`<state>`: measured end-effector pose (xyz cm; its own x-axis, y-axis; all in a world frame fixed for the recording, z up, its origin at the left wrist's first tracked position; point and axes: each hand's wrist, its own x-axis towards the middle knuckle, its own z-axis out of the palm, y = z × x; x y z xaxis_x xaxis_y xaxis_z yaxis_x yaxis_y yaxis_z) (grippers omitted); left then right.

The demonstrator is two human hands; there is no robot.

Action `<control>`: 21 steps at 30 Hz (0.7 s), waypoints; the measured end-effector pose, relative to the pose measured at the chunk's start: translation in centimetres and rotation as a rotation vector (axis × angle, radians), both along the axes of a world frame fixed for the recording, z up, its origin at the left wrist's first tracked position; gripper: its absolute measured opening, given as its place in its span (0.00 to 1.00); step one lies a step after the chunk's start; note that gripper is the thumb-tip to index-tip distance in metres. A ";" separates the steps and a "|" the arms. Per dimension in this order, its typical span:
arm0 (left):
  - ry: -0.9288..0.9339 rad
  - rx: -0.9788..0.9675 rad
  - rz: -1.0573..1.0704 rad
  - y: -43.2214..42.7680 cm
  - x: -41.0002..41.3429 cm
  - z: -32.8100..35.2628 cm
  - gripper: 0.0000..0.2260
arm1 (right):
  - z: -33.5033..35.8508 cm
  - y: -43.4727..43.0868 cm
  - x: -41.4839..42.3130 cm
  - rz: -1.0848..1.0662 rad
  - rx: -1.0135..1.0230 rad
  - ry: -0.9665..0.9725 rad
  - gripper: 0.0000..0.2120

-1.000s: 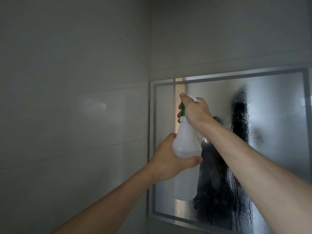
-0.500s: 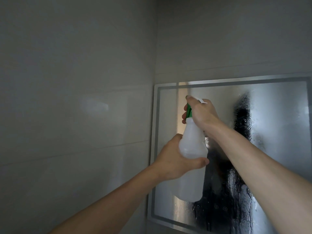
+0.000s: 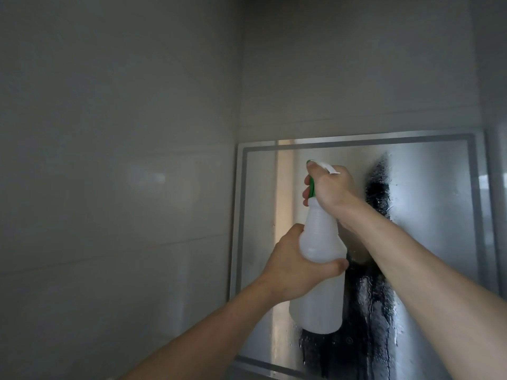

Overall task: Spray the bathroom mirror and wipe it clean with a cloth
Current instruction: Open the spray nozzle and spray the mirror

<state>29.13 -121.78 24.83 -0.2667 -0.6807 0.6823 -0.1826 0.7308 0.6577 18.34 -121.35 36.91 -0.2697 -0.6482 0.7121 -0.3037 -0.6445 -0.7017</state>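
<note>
Bottle, white with a green neck, is held upright before the fogged mirror, toward 9 o'clock of its centre. The left hand grips its middle. The right hand, at its 12 o'clock, has fingers curled round the spray head. Dark wet streaks run at its 3 o'clock.

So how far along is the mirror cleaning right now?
Done: the mirror is wet down its middle, with drips running. In hand: the left hand grips the spray bottle, the right hand its trigger head. Left: no cloth shows, so wiping isn't started.
</note>
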 end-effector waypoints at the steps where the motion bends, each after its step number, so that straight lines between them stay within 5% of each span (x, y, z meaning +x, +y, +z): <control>1: 0.001 -0.002 0.001 0.0 -0.4 0.0 0.28 | -0.1 0.1 -0.4 -0.016 -0.004 0.000 0.18; 10: 0.008 -0.037 -0.065 0.5 -3.4 -0.2 0.23 | -0.7 2.4 -3.4 -0.073 -0.026 -0.040 0.17; 17: 0.033 -0.003 -0.121 1.8 -6.0 -0.6 0.31 | -1.3 3.8 -5.4 -0.228 -0.032 -0.004 0.17; 21: 0.024 -0.005 -0.191 2.3 -7.4 -0.3 0.20 | -1.2 4.6 -6.7 -0.255 -0.089 -0.015 0.14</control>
<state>21.72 -119.45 24.54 -0.3740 -0.6157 0.6935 -0.0250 0.7542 0.6561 11.60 -116.79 35.68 -0.4271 -0.4933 0.7578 -0.4543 -0.6075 -0.6515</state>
